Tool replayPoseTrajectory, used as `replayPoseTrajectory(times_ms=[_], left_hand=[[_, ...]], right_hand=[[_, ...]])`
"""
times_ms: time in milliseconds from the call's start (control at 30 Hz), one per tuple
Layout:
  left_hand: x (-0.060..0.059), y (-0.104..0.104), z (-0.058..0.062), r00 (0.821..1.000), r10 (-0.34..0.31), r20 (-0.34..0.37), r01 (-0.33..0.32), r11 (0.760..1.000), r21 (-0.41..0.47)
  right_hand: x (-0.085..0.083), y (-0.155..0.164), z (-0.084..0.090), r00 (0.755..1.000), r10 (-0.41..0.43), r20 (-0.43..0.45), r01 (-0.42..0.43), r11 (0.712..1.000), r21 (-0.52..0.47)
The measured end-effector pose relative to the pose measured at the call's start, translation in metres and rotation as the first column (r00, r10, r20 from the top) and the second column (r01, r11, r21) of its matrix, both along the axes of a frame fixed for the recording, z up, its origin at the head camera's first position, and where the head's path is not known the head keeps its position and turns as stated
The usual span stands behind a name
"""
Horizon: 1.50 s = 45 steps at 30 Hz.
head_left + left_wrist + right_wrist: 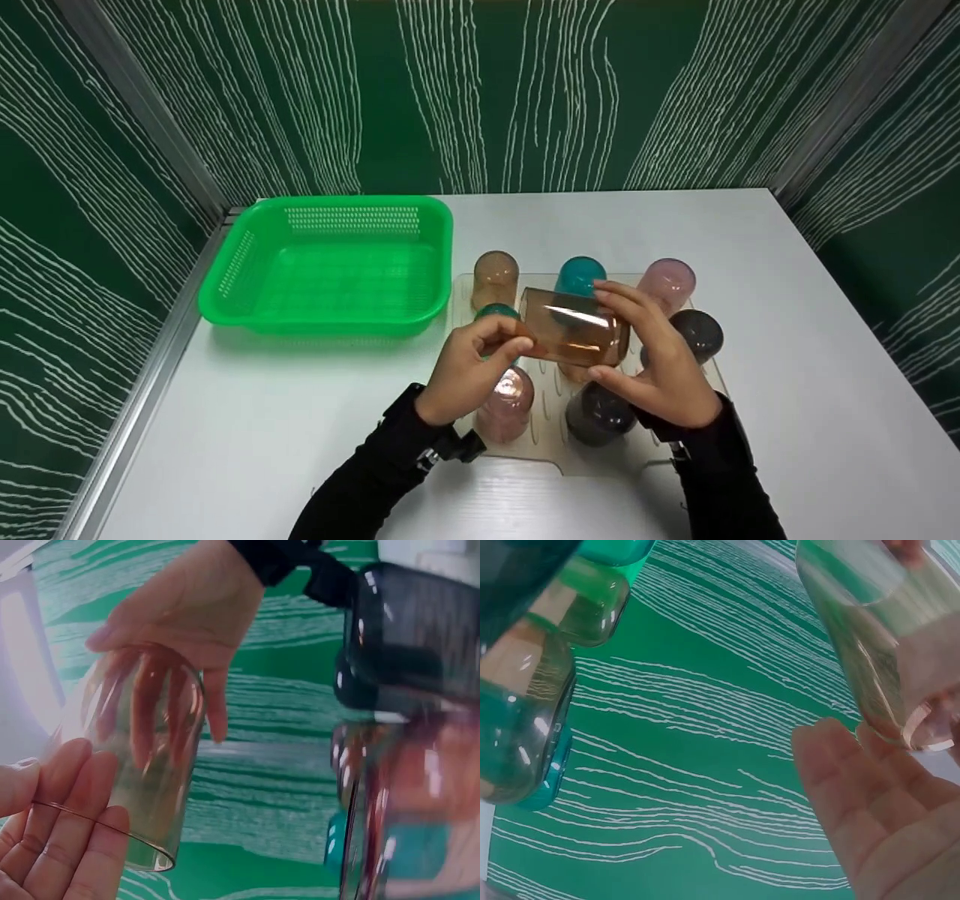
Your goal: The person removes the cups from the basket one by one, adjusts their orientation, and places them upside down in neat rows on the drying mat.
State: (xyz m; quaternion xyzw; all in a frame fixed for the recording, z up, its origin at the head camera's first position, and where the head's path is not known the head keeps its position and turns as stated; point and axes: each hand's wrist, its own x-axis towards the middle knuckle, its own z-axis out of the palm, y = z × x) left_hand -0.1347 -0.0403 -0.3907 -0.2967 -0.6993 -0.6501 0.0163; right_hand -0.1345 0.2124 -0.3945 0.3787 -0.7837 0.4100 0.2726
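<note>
Amber cup [574, 328] is held on its side in the air above the drying rack [551, 427], between both hands, over the middle of the rack. Largest on the white tabletop [810, 390] is the green basket [330, 262], set at the far left, just beside the rack. On the rack, upturned cups are stood: a teal cup [579, 274], a pink cup [666, 282], a dark cup [699, 332] and a second amber cup [495, 277] can be made out in the head view. The left hand [469, 367] is seen there with its grip pinched on the cup's open rim; in the left wrist view the fingers [71, 840] are shown lying along that rim. The right hand [664, 360] is wrapped round the closed end, fingers above and thumb below. Only the right wrist view shows the right palm [889, 821] from beneath, with the cup's rim close against it; the basket is not shown there.
</note>
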Motion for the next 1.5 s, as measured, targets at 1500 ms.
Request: replayPoseTrajectory(times_ms=[1500], left_hand=[[0.015, -0.031, 0.005, 1.0, -0.027, 0.009, 0.027, 0.999, 0.046]], right_hand=[[0.01, 0.023, 0.011, 0.985, -0.168, -0.031, 0.158, 0.965, -0.21]])
